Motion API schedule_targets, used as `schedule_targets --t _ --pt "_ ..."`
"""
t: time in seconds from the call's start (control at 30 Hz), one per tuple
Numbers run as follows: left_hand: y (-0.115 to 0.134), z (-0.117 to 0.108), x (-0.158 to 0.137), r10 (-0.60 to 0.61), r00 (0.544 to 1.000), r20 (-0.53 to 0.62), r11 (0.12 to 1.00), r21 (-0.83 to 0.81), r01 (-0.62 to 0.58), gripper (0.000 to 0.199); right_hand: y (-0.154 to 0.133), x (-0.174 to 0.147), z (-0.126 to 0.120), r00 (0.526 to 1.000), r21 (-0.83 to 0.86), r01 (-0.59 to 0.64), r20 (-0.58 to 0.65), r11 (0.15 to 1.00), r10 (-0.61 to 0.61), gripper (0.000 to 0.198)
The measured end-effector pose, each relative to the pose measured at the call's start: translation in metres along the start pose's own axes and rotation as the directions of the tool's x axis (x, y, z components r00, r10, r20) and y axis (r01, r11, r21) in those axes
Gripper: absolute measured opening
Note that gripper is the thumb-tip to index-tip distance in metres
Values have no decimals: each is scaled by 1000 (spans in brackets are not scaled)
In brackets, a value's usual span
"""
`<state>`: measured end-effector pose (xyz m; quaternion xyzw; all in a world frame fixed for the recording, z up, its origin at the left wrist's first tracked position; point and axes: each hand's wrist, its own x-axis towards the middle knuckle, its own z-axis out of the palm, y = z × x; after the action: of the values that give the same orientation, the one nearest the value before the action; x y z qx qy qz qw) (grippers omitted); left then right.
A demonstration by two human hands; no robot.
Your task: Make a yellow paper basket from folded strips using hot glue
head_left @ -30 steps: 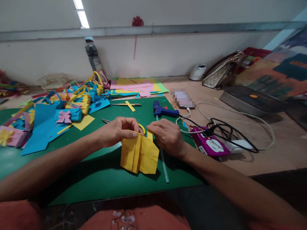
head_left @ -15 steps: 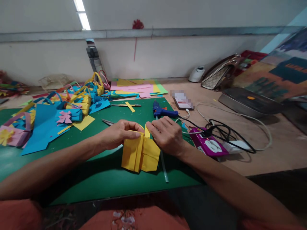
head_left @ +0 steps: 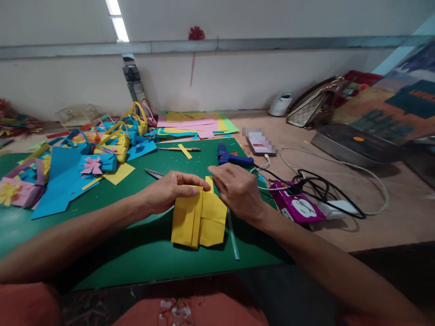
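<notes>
My left hand [head_left: 171, 190] holds a small yellow folded-paper basket [head_left: 195, 222], pinching its top edge between thumb and fingers. A narrow yellow paper strip [head_left: 209, 184] rises from the basket's top. Close against the strip's right side is my right hand [head_left: 238, 188], fingers curled together; its thumb and the exact grip are hidden. A glue stick [head_left: 233, 235] lies on the green mat [head_left: 136, 267], right of the basket. Behind my right hand rests a blue glue gun [head_left: 233, 157]. The tips of scissors [head_left: 154, 174] show beyond my left hand.
Finished paper baskets [head_left: 115, 140] and blue paper [head_left: 56, 185] crowd the left. Coloured sheets [head_left: 190, 123] and a craft knife [head_left: 170, 149] lie at the back. To the right are a phone [head_left: 260, 141], purple power strip [head_left: 295, 206], tangled cables [head_left: 326, 185] and a metal box [head_left: 353, 145].
My right hand has shifted slightly right and its fingers have loosened around the strip's top. My left forefinger now reaches further right along the basket's top edge.
</notes>
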<state>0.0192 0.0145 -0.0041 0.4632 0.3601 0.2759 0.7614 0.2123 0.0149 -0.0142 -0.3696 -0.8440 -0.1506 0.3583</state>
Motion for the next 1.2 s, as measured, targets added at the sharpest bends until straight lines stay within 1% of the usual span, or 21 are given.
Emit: schedule_targets --t 0.03,0.07,0.1,0.13,0.17,0.2,0.23,0.27,0.3,0.33,0.4,0.5,0.57,0.67,0.7,0.77,0.87,0.93,1.1,1.2 --pt "0 0 0 -7 1000 -4 1000 1 7 28 0 1 -2 991 130 -134 11 983 133 15" --pt "0 0 0 -13 1000 -6 1000 2 13 28 0 2 -3 962 260 -271 54 927 267 12" --pt "1 1 0 -18 1000 -4 1000 3 18 29 0 4 -5 916 376 -401 136 836 378 8" --pt "1 1 0 -20 1000 -2 1000 7 20 29 0 5 -7 856 465 -516 250 720 453 12" --pt "1 1 0 -18 1000 0 1000 13 18 29 0 7 -8 788 516 -615 378 596 487 19" --pt "0 0 1 -12 1000 1 1000 19 12 29 0 8 -9 718 533 -696 499 482 485 26" --pt "0 0 1 -3 1000 1 1000 21 3 29 -1 8 -9 654 529 -756 597 385 465 30" --pt "0 0 1 7 1000 1 1000 21 -7 28 -1 8 -8 600 517 -800 664 305 446 33" --pt "-1 0 1 16 1000 2 1000 19 -16 27 -2 8 -6 558 509 -828 707 234 436 32" --pt "-1 0 1 22 1000 4 1000 20 -22 26 -3 8 -5 527 508 -844 732 169 431 30" --pt "-1 1 0 24 1000 9 999 39 -24 23 -4 7 -3 489 516 -855 763 57 423 25" --pt "-1 3 0 35 999 4 996 82 -35 18 -6 7 -2 451 517 -855 788 -52 418 22" --pt "-1 5 0 49 999 -19 995 91 -47 17 -6 7 -3 446 532 -840 791 -109 419 23" --pt "-2 6 1 41 997 -60 994 100 -35 19 -5 6 -4 458 568 -801 786 -191 415 23" --pt "-2 6 2 29 997 -71 995 102 -22 20 -6 6 -4 460 573 -793 786 -206 413 22" --pt "-3 6 2 5 996 -87 995 97 4 21 -8 6 -4 463 580 -789 777 -200 426 18" --pt "-5 7 3 -11 994 -110 996 84 21 23 -13 6 -5 483 600 -789 738 -131 472 15" --pt "-6 7 3 -6 993 -120 997 79 15 24 -17 6 -6 511 613 -788 696 -48 505 16" --pt "-7 10 2 9 991 -135 998 67 0 22 -27 6 -8 613 603 -763 561 234 556 16" --pt "-6 11 1 -1 990 -140 999 45 7 21 -29 5 -7 660 578 -737 508 349 554 15"
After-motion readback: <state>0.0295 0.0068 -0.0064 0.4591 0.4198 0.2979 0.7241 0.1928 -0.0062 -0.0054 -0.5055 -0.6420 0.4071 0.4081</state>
